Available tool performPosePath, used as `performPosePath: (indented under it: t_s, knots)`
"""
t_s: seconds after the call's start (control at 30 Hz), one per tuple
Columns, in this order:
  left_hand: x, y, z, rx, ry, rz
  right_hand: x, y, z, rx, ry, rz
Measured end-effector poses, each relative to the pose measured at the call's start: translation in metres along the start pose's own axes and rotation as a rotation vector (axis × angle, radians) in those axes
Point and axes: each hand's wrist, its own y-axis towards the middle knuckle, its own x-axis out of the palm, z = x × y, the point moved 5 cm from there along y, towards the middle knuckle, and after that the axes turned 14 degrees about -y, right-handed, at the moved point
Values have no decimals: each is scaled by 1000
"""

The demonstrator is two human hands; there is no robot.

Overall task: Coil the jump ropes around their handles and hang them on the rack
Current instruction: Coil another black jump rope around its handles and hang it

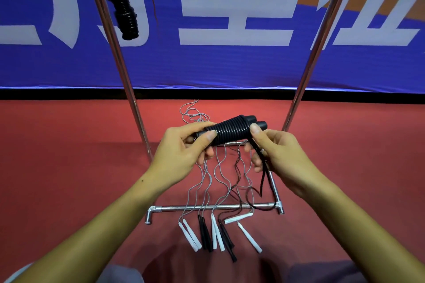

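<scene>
A black jump rope [231,130] is wound in tight turns around its two handles, held level at chest height. My left hand [181,147] grips the left end of the bundle. My right hand [278,151] pinches the right end of the coil and holds the loose black tail [264,181], which hangs down in a loop. Another coiled black rope [123,9] hangs from the rack's top at upper left. Several uncoiled ropes with white handles [190,236] and black handles [204,234] lie on the red floor across the rack's base bar [213,207].
The rack's two chrome uprights [119,60] [319,46] rise on either side of my hands. Behind stands a blue banner [207,64] with large white characters. Thin grey cords [195,112] tangle on the red floor [69,167] beyond the base.
</scene>
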Motion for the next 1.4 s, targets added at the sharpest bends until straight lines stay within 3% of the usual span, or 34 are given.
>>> performPosePath:
  t_s: [0.2, 0.47, 0.6, 0.77, 0.87, 1.0, 1.2, 1.4]
  knots:
    - [-1, 1, 0, 8, 40, 38, -9, -3, 2, 102, -39, -82]
    - [-14, 4, -1, 41, 143, 77, -20, 5, 15, 52, -204, 63]
    - [-14, 4, 2, 148, 315, 20, -18, 5, 23, 188, 25, -10]
    - [-9, 3, 6, 239, 464, -37, -22, 1, 8, -2, -489, 106]
    - [-7, 2, 6, 239, 480, -73, -23, -6, -3, -125, -930, 206]
    - [-8, 3, 4, 210, 516, -108, -24, -11, -15, -231, -1228, 309]
    - [-16, 7, 2, 149, 510, -153, -22, -13, -16, -486, -1306, 365]
    - [-22, 6, 1, 53, 512, -283, -21, -4, -6, -444, -1251, 154]
